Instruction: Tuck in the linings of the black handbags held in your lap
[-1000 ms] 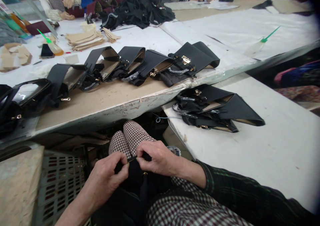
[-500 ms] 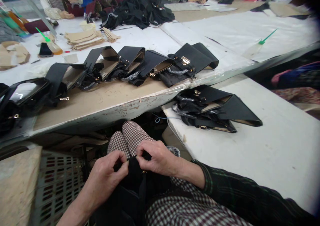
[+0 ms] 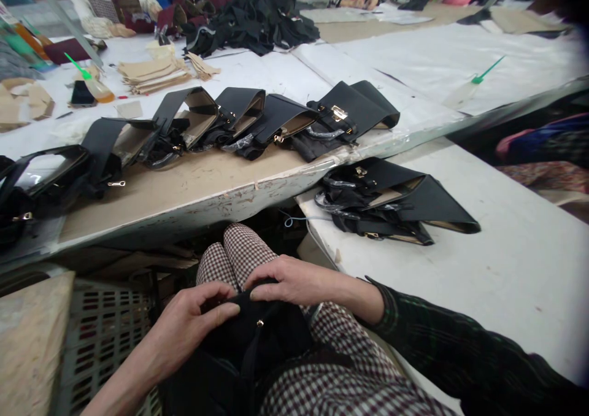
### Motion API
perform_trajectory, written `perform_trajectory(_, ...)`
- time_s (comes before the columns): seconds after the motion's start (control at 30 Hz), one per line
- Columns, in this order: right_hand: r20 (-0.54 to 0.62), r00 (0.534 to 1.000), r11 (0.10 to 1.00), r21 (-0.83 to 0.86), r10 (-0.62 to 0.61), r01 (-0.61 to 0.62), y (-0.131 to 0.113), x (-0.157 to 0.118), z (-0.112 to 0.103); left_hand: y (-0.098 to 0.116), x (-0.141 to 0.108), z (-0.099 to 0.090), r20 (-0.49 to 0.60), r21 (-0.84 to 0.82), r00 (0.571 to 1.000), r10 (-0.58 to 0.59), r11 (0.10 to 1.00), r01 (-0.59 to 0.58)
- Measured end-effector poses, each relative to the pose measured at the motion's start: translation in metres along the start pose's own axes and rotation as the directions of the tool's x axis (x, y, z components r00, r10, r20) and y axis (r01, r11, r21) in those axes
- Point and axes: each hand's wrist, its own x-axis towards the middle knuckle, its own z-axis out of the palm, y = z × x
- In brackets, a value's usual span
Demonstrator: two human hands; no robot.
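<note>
A black handbag (image 3: pixel 276 333) lies across my lap, over the checked cloth (image 3: pixel 294 385); a small gold fitting and a strap show on it. My left hand (image 3: pixel 200 315) grips its upper edge between thumb and fingers. Close beside it, my right hand (image 3: pixel 280 281) pinches the same edge from the right, thumb nearest me. Both hands are closed on the black material, and the fingertips behind it are partly hidden. The bag's lower part merges with dark cloth near my body.
Several black handbags (image 3: pixel 239 112) line the long table's front edge. More black bags (image 3: pixel 396 195) lie on the white side table (image 3: pixel 497 275). A grey plastic crate (image 3: pixel 103 336) stands at my left. Beyond are paper pieces (image 3: pixel 154 72), a glue bottle (image 3: pixel 99 89) and a co-worker's hands (image 3: pixel 363 2).
Both hands have shifted slightly and flattened over the bag's edge. More of the black bag, including its gold fitting, now shows below my right hand.
</note>
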Motion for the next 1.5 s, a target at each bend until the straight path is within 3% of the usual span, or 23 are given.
perform_trajectory(0.1, 0.098, 0.995, 0.994, 0.098, 0.033, -0.042, 0.002, 0.001, -0.003, 0.004, 0.0, 0.003, -0.019, 0.071, 1.0, 0.011, 0.997, -0.01)
perform_trajectory(0.3, 0.002, 0.988, 0.941, 0.303, 0.157, -0.15, 0.007, -0.003, 0.013, 0.009, 0.002, 0.007, -0.019, 0.094, 0.999, 0.042, 0.995, -0.04)
perform_trajectory(0.53, -0.177, 0.979, 0.977, 0.202, 0.097, -0.06, 0.014, -0.008, 0.032, 0.017, 0.001, 0.015, -0.049, 0.165, 0.995, 0.087, 0.983, -0.078)
perform_trajectory(0.67, -0.143, 0.989, 0.989, 0.148, 0.04, -0.019, 0.011, -0.007, 0.028, 0.02, -0.001, 0.017, -0.084, 0.209, 0.987, 0.135, 0.971, -0.115)
perform_trajectory(0.77, -0.055, 0.995, 0.972, 0.226, 0.084, -0.07, 0.005, -0.01, 0.02, 0.011, -0.008, 0.004, -0.035, 0.155, 0.996, 0.086, 0.985, -0.08)
perform_trajectory(0.87, 0.003, 0.992, 0.947, 0.297, 0.126, -0.121, 0.0, -0.014, 0.015, -0.008, -0.022, -0.021, -0.01, 0.063, 0.999, -0.047, 0.997, 0.048)
perform_trajectory(1.0, 0.006, 0.989, 0.944, 0.297, 0.149, -0.144, -0.003, -0.014, 0.014, -0.033, -0.046, -0.046, -0.063, 0.014, 0.984, -0.167, 0.986, 0.168)
perform_trajectory(1.2, 0.123, 0.983, 0.983, 0.112, 0.134, -0.148, -0.012, 0.003, 0.003, -0.042, -0.064, -0.048, -0.124, -0.019, 0.976, -0.18, 0.984, 0.179)
perform_trajectory(1.37, 0.259, 0.965, 0.957, -0.287, 0.045, 0.032, -0.036, 0.032, -0.007, -0.045, -0.071, -0.044, -0.119, -0.082, 0.98, -0.16, 0.985, 0.151)
perform_trajectory(1.5, 0.379, 0.925, 0.902, -0.389, -0.03, 0.188, -0.055, 0.068, 0.011, -0.044, -0.072, -0.044, -0.128, -0.053, 0.984, -0.122, 0.992, 0.116)
